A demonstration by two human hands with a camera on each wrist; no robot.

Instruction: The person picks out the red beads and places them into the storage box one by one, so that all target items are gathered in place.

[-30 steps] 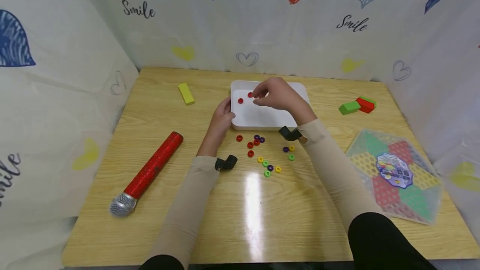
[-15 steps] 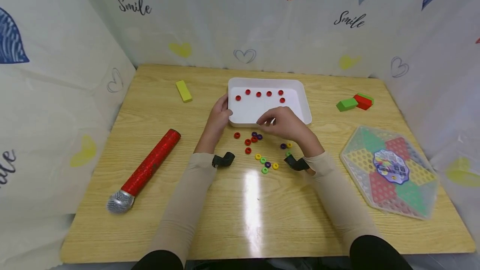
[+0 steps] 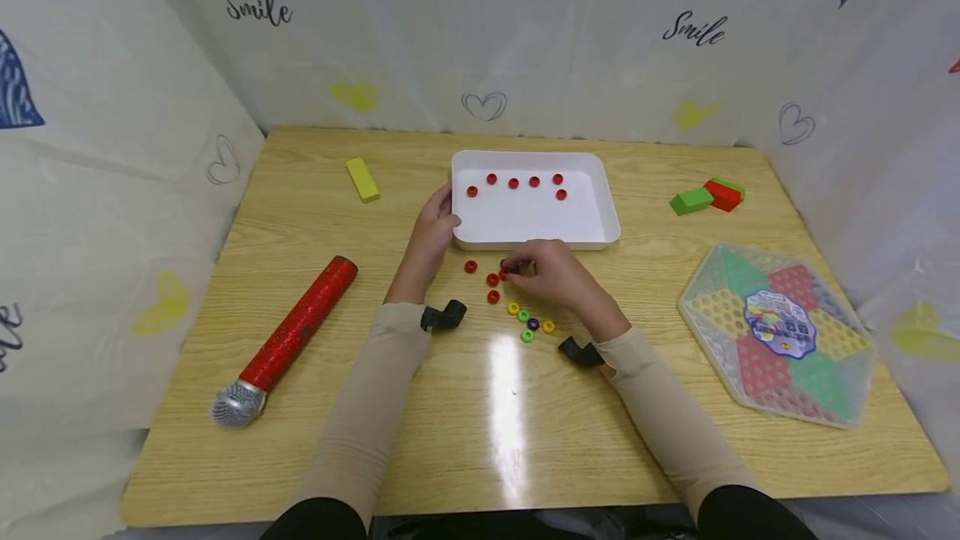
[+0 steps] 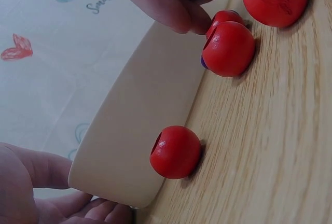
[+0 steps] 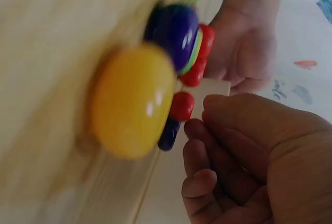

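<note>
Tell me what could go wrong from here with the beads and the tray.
1. The right hand is reaching for a round red bead with a glossy purple bead close by, so it might nudge or catch the wrong one.
2. The left hand holds the white rectangular tray by its edge; tilting it could send the six red beads inside rolling.
3. The right black wrist strap might sweep a nearby round yellow bead aside.

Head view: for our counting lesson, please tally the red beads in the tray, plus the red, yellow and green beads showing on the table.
Red beads in the white tray: 6
Loose red beads on the table: 4
Yellow beads: 2
Green beads: 2
Total: 14 showing; the right hand may hide others.
</note>
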